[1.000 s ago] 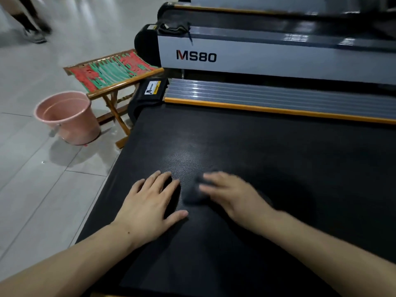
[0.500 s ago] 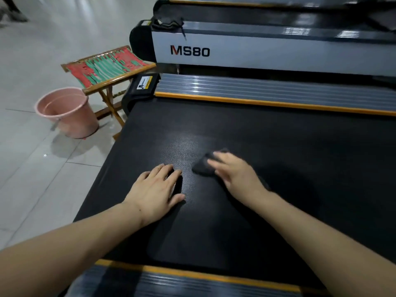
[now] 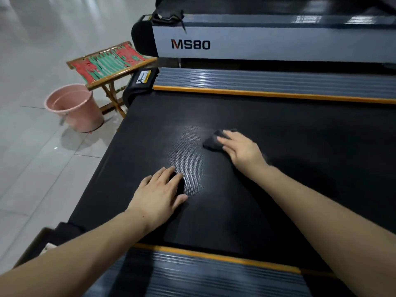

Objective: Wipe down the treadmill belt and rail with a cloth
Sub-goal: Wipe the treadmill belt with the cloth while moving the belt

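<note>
The black textured treadmill belt (image 3: 300, 159) fills the middle of the view. A ribbed grey rail with an orange edge (image 3: 267, 83) runs along its far side, and another ribbed rail (image 3: 214, 277) lies at the near side. My right hand (image 3: 241, 150) presses a dark grey cloth (image 3: 212, 141) flat on the belt; part of the cloth is hidden under my fingers. My left hand (image 3: 159, 195) rests flat on the belt, fingers spread, holding nothing.
A pink bucket (image 3: 74, 108) stands on the tiled floor left of the treadmill, beside a wooden folding stool (image 3: 109, 63) with a red and green seat. A second treadmill marked MS80 (image 3: 267, 45) stands behind, with a dark item (image 3: 168, 16) on its corner.
My right hand has slid the cloth away from me across the belt, toward the far rail. My left hand has stayed flat on the belt. The view has pulled back, showing the near rail.
</note>
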### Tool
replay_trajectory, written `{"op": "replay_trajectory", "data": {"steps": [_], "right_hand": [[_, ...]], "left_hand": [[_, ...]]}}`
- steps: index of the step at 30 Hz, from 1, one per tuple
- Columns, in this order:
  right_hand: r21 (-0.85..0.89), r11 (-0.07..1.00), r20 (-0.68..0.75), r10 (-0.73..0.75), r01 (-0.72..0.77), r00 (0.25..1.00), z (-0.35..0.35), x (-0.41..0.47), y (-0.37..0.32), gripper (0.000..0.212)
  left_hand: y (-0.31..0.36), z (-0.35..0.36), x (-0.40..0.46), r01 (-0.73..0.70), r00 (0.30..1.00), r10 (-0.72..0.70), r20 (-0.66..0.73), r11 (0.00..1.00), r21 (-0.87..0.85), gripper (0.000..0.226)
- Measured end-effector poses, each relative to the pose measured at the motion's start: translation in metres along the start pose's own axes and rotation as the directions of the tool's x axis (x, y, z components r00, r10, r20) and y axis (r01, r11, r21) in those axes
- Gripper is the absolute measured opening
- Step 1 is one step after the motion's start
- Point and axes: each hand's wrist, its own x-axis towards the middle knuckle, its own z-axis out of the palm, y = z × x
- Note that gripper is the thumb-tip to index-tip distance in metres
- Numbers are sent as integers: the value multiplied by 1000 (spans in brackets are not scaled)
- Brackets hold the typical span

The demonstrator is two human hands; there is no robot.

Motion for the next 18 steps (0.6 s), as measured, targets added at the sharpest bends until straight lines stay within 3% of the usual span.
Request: {"op": "replay_trajectory", "data": {"steps": [2, 6, 8, 10, 12, 13, 15, 18], "right_hand": [[63, 985, 88, -168, 162, 982, -2, -49, -30, 32], [177, 894, 243, -444, 411, 862, -14, -102, -53, 35], [137, 918, 195, -392, 371, 899, -6, -72, -28, 35], [57, 993, 75, -110, 106, 991, -2, -35, -9, 33], [23, 989, 39, 146, -147, 989, 2, -20, -6, 32], [7, 985, 15, 171, -171, 985, 2, -22, -11, 31], [31, 993, 0, 117, -117, 993, 1, -38, -26, 30], [114, 982, 88, -162, 152, 983, -5, -84, -53, 31]], "left_hand": [[3, 5, -9, 19, 1000, -19, 0, 1000, -8, 79], [10, 20, -25, 47, 999, -46, 19, 999, -11, 81], [13, 24, -28, 57, 998, -57, 2, 998, -13, 80], [16, 26, -33, 69, 998, -69, -3, 997, -32, 80], [20, 27, -39, 97, 995, -98, -20, 993, -67, 81], [22, 27, -41, 102, 994, -105, -29, 991, -86, 81], [26, 25, -48, 108, 992, -114, -49, 988, -113, 77], [25, 28, -59, 141, 983, -157, -92, 977, -159, 70]]}}
